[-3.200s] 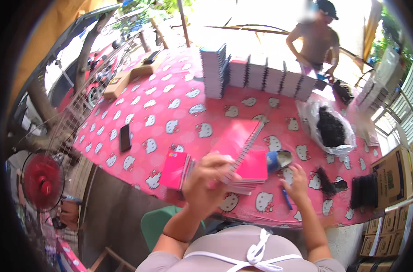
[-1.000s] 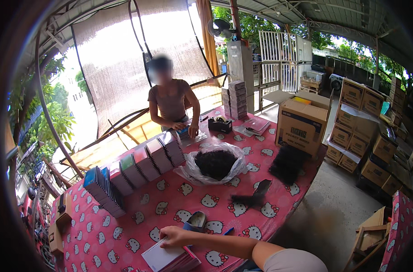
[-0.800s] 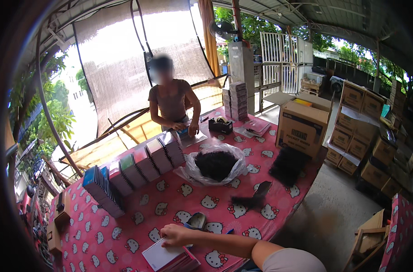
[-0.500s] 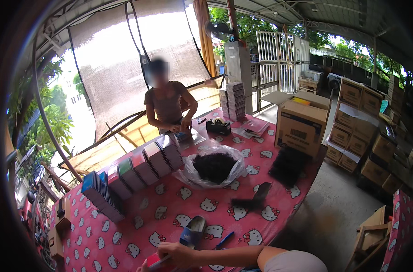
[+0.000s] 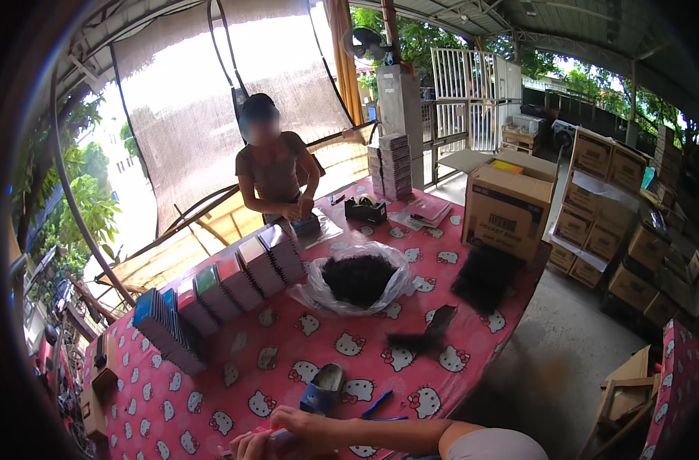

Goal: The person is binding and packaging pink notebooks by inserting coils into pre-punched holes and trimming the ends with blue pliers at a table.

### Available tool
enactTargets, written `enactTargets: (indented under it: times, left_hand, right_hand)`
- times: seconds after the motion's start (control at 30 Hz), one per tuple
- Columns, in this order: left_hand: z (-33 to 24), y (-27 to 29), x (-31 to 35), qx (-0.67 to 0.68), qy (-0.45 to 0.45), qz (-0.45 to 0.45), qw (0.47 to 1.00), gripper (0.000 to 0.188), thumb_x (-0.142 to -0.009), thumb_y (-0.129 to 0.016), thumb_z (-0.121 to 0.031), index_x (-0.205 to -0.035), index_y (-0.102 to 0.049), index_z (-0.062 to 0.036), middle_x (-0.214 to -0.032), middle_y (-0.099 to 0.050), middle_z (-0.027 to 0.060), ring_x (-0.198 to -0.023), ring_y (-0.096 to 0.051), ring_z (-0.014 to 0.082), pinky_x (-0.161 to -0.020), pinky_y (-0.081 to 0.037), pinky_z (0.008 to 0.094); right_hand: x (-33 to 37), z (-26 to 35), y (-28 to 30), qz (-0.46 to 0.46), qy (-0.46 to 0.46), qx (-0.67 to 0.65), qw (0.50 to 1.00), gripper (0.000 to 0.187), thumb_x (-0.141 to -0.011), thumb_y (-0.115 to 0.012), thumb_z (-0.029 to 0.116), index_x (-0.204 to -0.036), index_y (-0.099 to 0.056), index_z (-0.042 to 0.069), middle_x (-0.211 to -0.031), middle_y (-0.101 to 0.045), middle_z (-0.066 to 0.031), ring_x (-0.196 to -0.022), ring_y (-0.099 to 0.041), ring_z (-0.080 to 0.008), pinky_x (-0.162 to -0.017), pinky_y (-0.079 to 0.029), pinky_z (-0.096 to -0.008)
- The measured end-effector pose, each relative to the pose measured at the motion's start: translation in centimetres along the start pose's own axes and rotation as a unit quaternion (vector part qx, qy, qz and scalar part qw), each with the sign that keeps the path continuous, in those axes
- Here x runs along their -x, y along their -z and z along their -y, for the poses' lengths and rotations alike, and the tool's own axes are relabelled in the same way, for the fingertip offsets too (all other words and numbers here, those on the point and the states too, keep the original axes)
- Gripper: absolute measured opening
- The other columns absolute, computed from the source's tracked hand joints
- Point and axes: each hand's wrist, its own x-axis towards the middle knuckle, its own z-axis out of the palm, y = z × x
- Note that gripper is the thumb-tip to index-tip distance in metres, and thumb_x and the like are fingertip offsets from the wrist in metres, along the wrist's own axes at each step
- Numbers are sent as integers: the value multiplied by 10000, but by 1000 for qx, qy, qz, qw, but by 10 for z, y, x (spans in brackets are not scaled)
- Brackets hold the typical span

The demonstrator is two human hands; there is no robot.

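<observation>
At the lower edge, my right hand (image 5: 307, 429) is closed round a red-covered notebook (image 5: 282, 437), of which only a small part shows. My left hand (image 5: 251, 445) is at its left side with fingers bent against it; most of that hand is cut off by the picture's edge. Just beyond my right hand stands a blue tape roll holder (image 5: 319, 395), its exact kind hard to make out. A blue pen (image 5: 378, 403) lies to its right, and another slim blue thing lies by my forearm.
Stacked spiral notebooks (image 5: 211, 299) line the table's left. Mid-table are a plastic bag of black material (image 5: 358, 280), black strips (image 5: 422, 337) and a black pile (image 5: 487, 280). Beyond are a tape dispenser (image 5: 366, 208), an open carton (image 5: 506, 207) and a person (image 5: 276, 172) working across the table.
My left hand has come further into view beside the notebook. My right hand has shifted slightly up and right. The person opposite has moved their hands together over a notebook.
</observation>
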Motion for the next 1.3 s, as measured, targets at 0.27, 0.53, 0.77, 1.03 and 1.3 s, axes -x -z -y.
enactTargets:
  times: [0.27, 0.53, 0.77, 1.03, 1.3]
  left_hand:
    - [7, -13, -5, 4, -25, -5, 1000, 80, -765, -702, -44, -843, -685, -42, -809, -666, 92, -761, -600, 256, -733, -465, 354]
    - [12, -10, -8, 3, -13, 8, 1000, 72, -767, -699, -45, -837, -684, -44, -799, -664, 83, -755, -595, 252, -746, -456, 359]
    - [7, -4, -9, -29, -9, 14, 999, 93, -763, -698, -27, -854, -686, -38, -804, -664, 94, -762, -602, 249, -743, -461, 362]
    - [10, -6, -8, -2, 1, 7, 1000, 105, -755, -710, -32, -859, -694, -31, -806, -673, 81, -762, -609, 243, -748, -468, 350]
    - [10, -14, -7, 35, 29, -36, 998, 160, -729, -755, -112, -877, -719, -63, -814, -690, 59, -782, -630, 211, -758, -464, 348]
  right_hand:
    - [89, -125, 225, -82, -465, 536, 699, 1217, -492, -758, 681, -1421, -256, 74, -1457, -248, -210, -1362, -204, -396, -1068, -122, -648]
    - [145, -130, 191, -69, -446, 565, 691, 394, -792, -659, 411, -1034, -591, 107, -1054, -567, -102, -1070, -538, -281, -866, -410, -494]
    - [152, -116, 190, -174, -450, 581, 656, 352, -842, -613, 342, -1109, -602, 114, -1003, -586, -104, -1043, -555, -289, -857, -423, -479]
    - [127, -94, 186, -132, -384, 631, 662, 328, -879, -560, 373, -1108, -633, 149, -923, -616, -79, -908, -618, -254, -763, -508, -410]
    - [24, 15, 92, -156, -108, 257, 948, 208, -877, -607, 273, -962, -669, 94, -891, -594, -109, -839, -622, -293, -704, -498, -376]
